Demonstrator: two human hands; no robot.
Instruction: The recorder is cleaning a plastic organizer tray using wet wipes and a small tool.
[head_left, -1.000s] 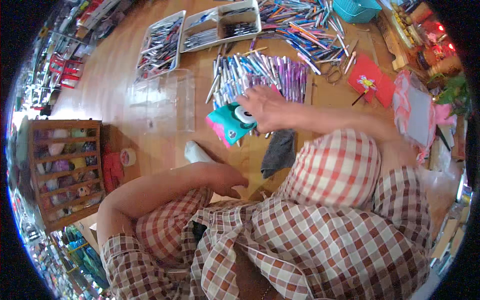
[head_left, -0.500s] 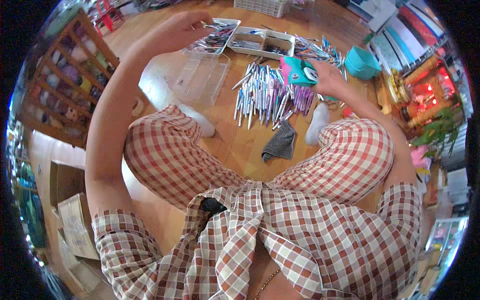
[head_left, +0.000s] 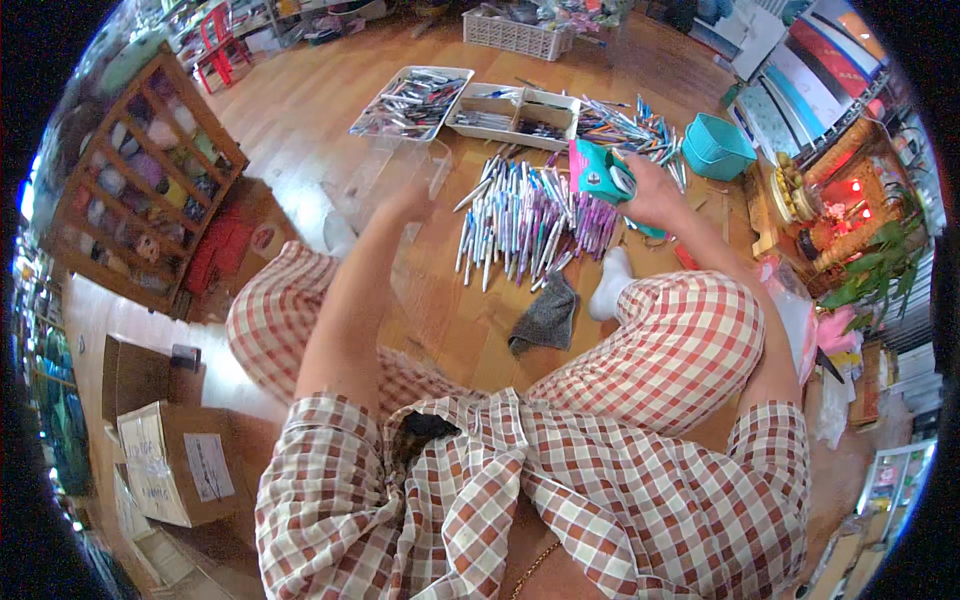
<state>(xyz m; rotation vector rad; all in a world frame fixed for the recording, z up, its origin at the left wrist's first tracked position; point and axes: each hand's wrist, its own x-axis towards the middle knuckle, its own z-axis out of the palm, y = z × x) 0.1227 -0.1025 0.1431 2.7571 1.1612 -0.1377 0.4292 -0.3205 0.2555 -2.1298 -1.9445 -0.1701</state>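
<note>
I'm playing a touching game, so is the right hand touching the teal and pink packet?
Touching. The head view shows the right hand gripping the teal and pink packet at its right side, near the white lid.

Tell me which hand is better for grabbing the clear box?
Probably the left hand: it's blurry, but right by the clear box. The right hand is farther away, holding the teal pack.
</note>
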